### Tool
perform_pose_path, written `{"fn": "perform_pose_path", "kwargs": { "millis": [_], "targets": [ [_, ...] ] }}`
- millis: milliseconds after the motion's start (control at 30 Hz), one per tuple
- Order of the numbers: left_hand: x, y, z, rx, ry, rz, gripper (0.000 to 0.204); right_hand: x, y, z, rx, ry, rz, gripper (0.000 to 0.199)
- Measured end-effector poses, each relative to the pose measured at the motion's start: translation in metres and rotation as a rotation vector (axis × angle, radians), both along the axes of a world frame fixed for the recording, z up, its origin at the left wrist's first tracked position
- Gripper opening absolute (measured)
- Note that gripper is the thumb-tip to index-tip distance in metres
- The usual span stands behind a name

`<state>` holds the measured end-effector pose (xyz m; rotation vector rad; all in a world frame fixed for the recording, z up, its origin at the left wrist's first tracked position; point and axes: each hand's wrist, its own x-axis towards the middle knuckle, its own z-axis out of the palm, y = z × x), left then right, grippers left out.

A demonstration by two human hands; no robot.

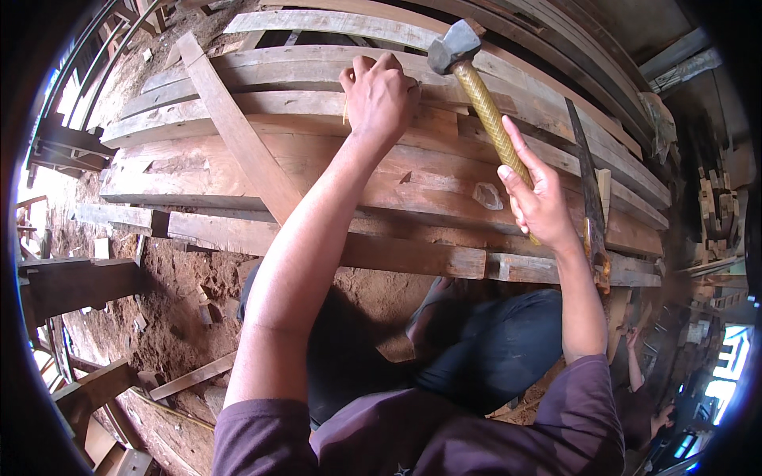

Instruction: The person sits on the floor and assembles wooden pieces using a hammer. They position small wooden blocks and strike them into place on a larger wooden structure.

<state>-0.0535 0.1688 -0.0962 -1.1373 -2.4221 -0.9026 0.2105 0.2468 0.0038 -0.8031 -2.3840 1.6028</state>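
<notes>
My right hand [533, 184] is wrapped round the handle of a hammer [486, 107], thumb and forefinger lying along it. Its grey metal head is up and to the left of the hand, and its handle is yellowish and patterned. My left hand [382, 94] is closed, knuckles up, over the stacked wooden beams [309, 71]; whatever its curled fingers grip is hidden. A short wooden piece [456, 95] lies just right of those fingers. Across the beams left of my forearm rests a narrow plank [230, 119] at a slant.
A handsaw [586, 170] with an orange-brown handle lies across the beams, right of my right hand. Wood scraps and sawdust cover the ground [171, 297] at left. Timber frames [79, 282] stand at the left edge. Another person's arm [634, 361] shows at lower right.
</notes>
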Motion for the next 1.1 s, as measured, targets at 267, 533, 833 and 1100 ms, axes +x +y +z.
{"fn": "perform_pose_path", "kwargs": {
  "millis": [267,533,833,1100],
  "targets": [
    [-0.001,0.001,-0.001,0.016,0.026,0.007,0.02,0.0,0.0,0.009,-0.086,-0.057,0.013,0.065],
    [-0.003,0.004,0.001,-0.019,0.033,-0.004,0.02,-0.001,0.002,0.005,-0.019,-0.153,0.039,0.063],
    [-0.002,0.001,0.014,-0.171,0.221,-0.134,0.019,0.014,0.018,0.019,-0.013,0.025,-0.053,0.065],
    [-0.002,0.008,0.007,-0.13,0.11,-0.133,0.021,0.02,0.022,0.014,-0.07,-0.018,-0.011,0.065]
  ]
}}
